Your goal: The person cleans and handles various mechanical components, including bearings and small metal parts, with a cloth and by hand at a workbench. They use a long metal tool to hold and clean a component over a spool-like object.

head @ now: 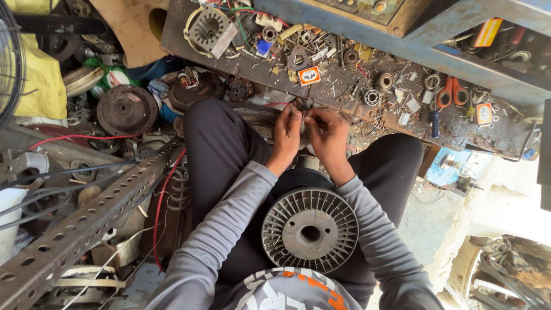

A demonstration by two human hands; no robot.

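Small metal part, pinched between both hands just above the knees, at the near edge of the workbench; too small and too hidden to tell its kind. Seen far left: 1 wire fan guard, 1 yellow cloth, 1 dark round motor cover on the floor clutter. Running from near left up toward the knee: 1 perforated steel angle bar, with 1 red wire hanging beside it. Left hand closed narrow, fingertips curled onto the part. Right hand just beside it, touching, fingers likewise pinched tight on the same part. Resting in the lap, between 2 grey sleeves: 1 grey ribbed spool, flat face up, hole at its middle. On the bench beyond the hands: 1 wound stator, several loose bearings and washers, too scattered to count, 2 small orange-and-white cards. Farther right: 1 pair of orange-handled scissors, 1 blue-handled screwdriver. Bench edge close over the hands; little free room left or far, some bare pale floor at near right.
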